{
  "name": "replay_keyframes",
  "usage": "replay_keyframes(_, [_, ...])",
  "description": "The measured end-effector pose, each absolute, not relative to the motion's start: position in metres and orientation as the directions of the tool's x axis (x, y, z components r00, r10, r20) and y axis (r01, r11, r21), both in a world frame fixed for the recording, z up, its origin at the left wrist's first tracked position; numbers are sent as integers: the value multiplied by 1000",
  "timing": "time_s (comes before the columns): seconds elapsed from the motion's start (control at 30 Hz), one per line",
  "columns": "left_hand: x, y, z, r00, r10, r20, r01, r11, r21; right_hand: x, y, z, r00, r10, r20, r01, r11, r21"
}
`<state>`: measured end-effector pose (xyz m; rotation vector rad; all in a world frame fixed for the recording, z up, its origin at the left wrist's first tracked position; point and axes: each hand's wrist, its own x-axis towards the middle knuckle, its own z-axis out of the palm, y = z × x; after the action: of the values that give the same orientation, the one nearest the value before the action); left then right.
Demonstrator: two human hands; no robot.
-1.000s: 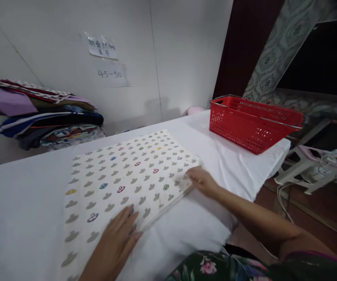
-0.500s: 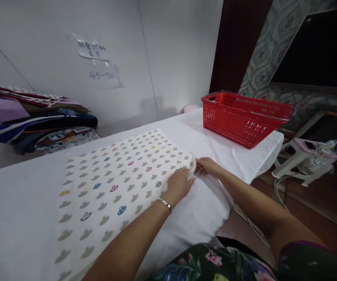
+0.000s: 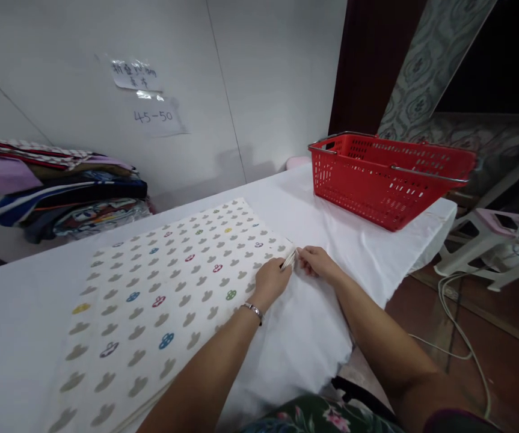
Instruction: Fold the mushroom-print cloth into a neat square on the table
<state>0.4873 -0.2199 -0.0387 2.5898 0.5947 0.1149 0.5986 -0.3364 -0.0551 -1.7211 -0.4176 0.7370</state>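
A folded white cloth (image 3: 173, 276), printed with grey and a few coloured mushroom-like shapes, lies flat across the table. My left hand (image 3: 272, 281), with a bracelet at the wrist, is closed on the cloth's near right edge, where several layers show stacked. Just to the right, my right hand (image 3: 313, 261) pinches the same cloth at its right corner. Its fingertips meet the layered edge, and the other fingers are curled. The cloth's near left part runs out of view behind my left forearm.
A red plastic basket (image 3: 385, 186) with metal handles stands on the white-covered table (image 3: 326, 210) at the back right. Folded fabrics (image 3: 70, 186) are piled at the far left by the wall. Beyond the table's right end are a pink-topped stool (image 3: 496, 225) and cables (image 3: 457, 325).
My left hand has gone from resting on the cloth near its edge to gripping the layers. My right hand still pinches the corner. The view has shifted slightly.
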Motion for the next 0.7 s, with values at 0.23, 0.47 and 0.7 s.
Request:
replay_keyframes(0.23, [486,-221,-44,877,481,8,392,-724,568,592,-344,-50,627,690,-361,-146,-351,-925])
replay_keyframes(0.47, [484,-221,-42,877,480,36,375,-728,574,591,-339,-55,596,710,-375,-159,-353,-922])
replay_keyframes(0.7, [483,-223,-37,894,448,24,356,-742,568,585,-334,-53,604,702,-377,-189,-334,-923])
